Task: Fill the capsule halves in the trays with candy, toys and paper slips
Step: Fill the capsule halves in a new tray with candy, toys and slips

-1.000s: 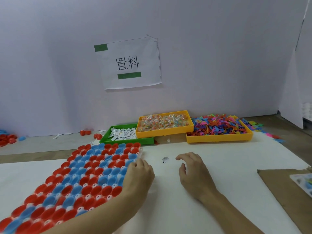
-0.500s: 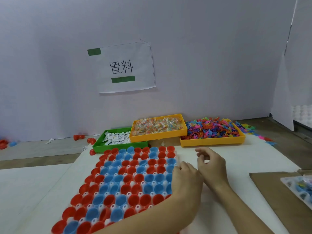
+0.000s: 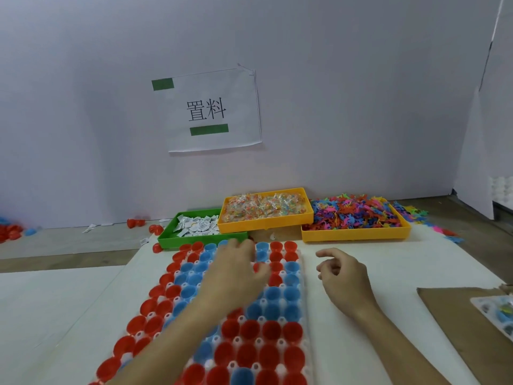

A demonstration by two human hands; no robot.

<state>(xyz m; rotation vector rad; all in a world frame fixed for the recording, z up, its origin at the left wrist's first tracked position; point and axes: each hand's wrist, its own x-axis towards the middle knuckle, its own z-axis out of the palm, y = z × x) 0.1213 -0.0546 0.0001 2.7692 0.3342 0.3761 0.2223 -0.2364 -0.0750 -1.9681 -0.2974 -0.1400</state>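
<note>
Left hand (image 3: 236, 270) flat over capsule tray (image 3: 304, 298), probably gripping nothing; right hand (image 3: 342, 276) loosely curled, empty; needed squaring near the bins before filling

Sign on wall: white paper sheet (image 3: 212, 111) in front of me, w/ black characters "置料".
Sign marks: 2 green bars, no text.
Slips in green tray (image 3: 177, 239): print too small to read.
</note>
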